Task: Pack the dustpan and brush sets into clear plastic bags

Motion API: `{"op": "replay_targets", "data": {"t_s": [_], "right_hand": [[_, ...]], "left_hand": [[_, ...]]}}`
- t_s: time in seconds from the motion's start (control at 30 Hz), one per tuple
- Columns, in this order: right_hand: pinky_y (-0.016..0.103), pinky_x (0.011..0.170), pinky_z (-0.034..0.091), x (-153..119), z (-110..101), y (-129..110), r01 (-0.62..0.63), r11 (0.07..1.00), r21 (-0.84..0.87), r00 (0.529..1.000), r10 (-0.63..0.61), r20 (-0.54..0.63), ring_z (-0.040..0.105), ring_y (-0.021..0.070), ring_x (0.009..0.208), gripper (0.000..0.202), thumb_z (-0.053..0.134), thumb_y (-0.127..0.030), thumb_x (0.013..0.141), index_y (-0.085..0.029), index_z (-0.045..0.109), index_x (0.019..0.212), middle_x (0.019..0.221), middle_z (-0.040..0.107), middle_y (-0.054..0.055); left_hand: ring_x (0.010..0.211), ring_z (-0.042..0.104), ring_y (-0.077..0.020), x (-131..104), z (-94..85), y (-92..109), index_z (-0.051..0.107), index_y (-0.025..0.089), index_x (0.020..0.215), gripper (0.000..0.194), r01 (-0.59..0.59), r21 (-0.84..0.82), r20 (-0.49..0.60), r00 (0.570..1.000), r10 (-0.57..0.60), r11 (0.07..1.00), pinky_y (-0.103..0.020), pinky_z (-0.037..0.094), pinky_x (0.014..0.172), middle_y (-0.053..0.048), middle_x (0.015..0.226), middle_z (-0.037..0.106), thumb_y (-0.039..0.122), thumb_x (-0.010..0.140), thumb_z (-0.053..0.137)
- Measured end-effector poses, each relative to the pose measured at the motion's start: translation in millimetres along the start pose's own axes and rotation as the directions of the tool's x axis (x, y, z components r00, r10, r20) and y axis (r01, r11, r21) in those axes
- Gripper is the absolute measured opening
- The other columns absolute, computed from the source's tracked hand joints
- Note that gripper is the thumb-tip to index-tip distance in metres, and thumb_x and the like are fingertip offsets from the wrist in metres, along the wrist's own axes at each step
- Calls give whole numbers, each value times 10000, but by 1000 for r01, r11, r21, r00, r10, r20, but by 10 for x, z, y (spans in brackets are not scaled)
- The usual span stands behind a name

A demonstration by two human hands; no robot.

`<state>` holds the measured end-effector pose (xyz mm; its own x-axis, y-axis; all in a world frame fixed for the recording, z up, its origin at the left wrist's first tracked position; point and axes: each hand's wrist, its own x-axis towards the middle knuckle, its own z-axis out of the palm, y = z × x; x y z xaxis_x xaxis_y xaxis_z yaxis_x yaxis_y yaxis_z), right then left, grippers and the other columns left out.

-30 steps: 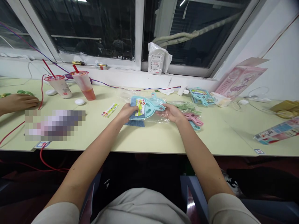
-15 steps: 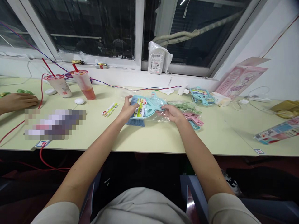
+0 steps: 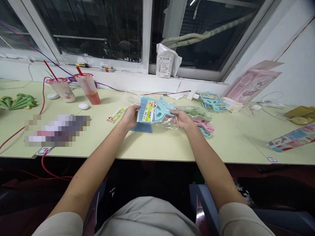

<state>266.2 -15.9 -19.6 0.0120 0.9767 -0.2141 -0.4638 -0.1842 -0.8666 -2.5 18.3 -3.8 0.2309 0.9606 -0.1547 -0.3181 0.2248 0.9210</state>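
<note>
A light-blue dustpan (image 3: pixel 158 111) with a small blue-bristled brush (image 3: pixel 142 113) and a printed label card (image 3: pixel 149 110) is held just above the table. My left hand (image 3: pixel 131 116) is closed on the left edge, by the bristles. My right hand (image 3: pixel 181 118) pinches the handle end. Beneath the set lie a clear plastic bag (image 3: pixel 169 123) and more blue bristles (image 3: pixel 142 127). To the right of my right hand are green handles (image 3: pixel 197 112) and a pink handle (image 3: pixel 204 124). A loose label card (image 3: pixel 115 115) lies left of my left hand.
Two drink cups (image 3: pixel 88 90) with red straws stand at the back left, near a red cable (image 3: pixel 42 101). Green brushes or handles (image 3: pixel 18 101) lie far left. Blue packed sets (image 3: pixel 213 101), a pink box (image 3: pixel 256 82) and a packaged item (image 3: pixel 292 137) are at the right.
My left hand has moved from over the label to the dustpan's left edge, uncovering the bristles. The set has turned slightly. Another person's hand has left the green items at far left.
</note>
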Motion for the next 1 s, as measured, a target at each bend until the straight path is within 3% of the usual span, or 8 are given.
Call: {"op": "replay_targets", "data": {"t_s": [0.1, 0.4, 0.53, 0.77, 0.9, 1.0], "right_hand": [[365, 735, 687, -27, 12, -20, -28, 1000, -14, 999, 28, -44, 763, 214, 715, 227, 587, -30, 872, -130, 706, 1036, 803, 781, 71], [425, 756, 699, -10, -62, -80, -33, 999, -30, 999, 35, 42, 780, 235, 784, 153, 556, -168, 989, -157, 689, 1065, 864, 791, 77], [402, 749, 700, -17, -96, -103, -56, 995, -82, 996, 62, 68, 800, 249, 855, 184, 505, -140, 1026, -134, 667, 1112, 931, 801, 111], [408, 782, 689, -22, -179, -130, -10, 978, -209, 993, 35, 113, 798, 241, 830, 165, 461, -142, 1068, -129, 625, 1073, 949, 786, 147], [317, 575, 621, -5, -212, -123, -17, 944, -328, 996, 44, 76, 698, 197, 606, 197, 451, -258, 1096, -182, 565, 954, 705, 696, 75], [200, 403, 408, -7, -212, -126, -10, 933, -359, 997, 37, 70, 483, 133, 437, 275, 456, -340, 1101, -231, 453, 849, 531, 492, -34]], "left_hand": [[1000, 753, -368, -26, 6, 13, 700, 165, 989, 232, 99, -60, 49, 994, -96, 993, -497, 624, 920, -137, 907, 763, 313, 811, 682], [1035, 767, -319, -13, 4, -2, 722, 122, 1103, 214, 138, -159, 42, 990, -133, 978, -447, 629, 956, -153, 1031, 798, 195, 917, 648], [969, 778, -283, 15, -3, -22, 719, 101, 1129, 203, 111, -169, -2, 994, -113, 979, -409, 642, 918, -145, 989, 802, 151, 947, 642], [711, 737, -178, 56, -69, -22, 727, 90, 1071, 123, 77, -208, 32, 997, -72, 975, -292, 627, 764, -85, 817, 760, 154, 976, 682], [662, 703, -158, 118, -123, -43, 749, 88, 1128, 207, 53, -200, 93, 995, -35, 978, -275, 601, 713, -84, 850, 763, 118, 924, 726], [774, 735, -184, 146, -147, -60, 759, 83, 1172, 286, 13, -179, 125, 992, 10, 984, -276, 594, 726, -111, 948, 787, 56, 899, 676]]}}
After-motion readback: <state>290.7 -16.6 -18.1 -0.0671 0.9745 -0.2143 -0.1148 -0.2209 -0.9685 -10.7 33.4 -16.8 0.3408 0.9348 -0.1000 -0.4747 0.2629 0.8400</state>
